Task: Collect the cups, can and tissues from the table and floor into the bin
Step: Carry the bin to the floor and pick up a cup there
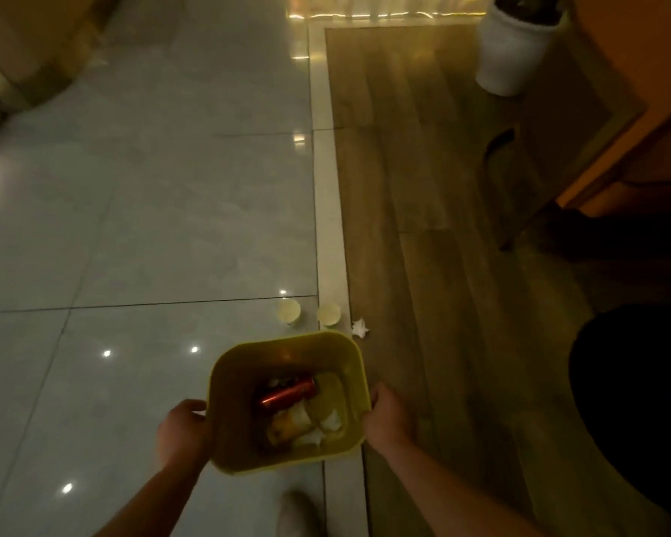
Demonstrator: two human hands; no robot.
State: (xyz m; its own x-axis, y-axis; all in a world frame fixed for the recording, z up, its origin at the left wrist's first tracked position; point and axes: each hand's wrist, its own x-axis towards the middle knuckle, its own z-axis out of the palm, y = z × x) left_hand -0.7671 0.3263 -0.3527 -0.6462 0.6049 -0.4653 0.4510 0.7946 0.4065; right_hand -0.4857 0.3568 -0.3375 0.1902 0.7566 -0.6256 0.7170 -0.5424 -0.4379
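I hold a yellow bin [225,385] over the floor with both hands. My left hand [185,432] grips its left rim and my right hand [388,418] grips its right rim. Inside the bin lie a red can [287,394], white tissues [332,422] and a pale cup [328,393]. Just beyond the bin, two paper cups stand upright on the floor: one on the tile [288,312] and one on the pale border strip [329,315]. A crumpled white tissue [360,328] lies to their right, on the edge of the wood flooring.
Glossy grey tiles [152,211] cover the left, wood flooring [423,226] the right. A white plant pot [510,52] stands far right. An orange-brown table [643,110] fills the upper right, with a dark round shape [636,401] below it. My foot [299,515] shows at the bottom.
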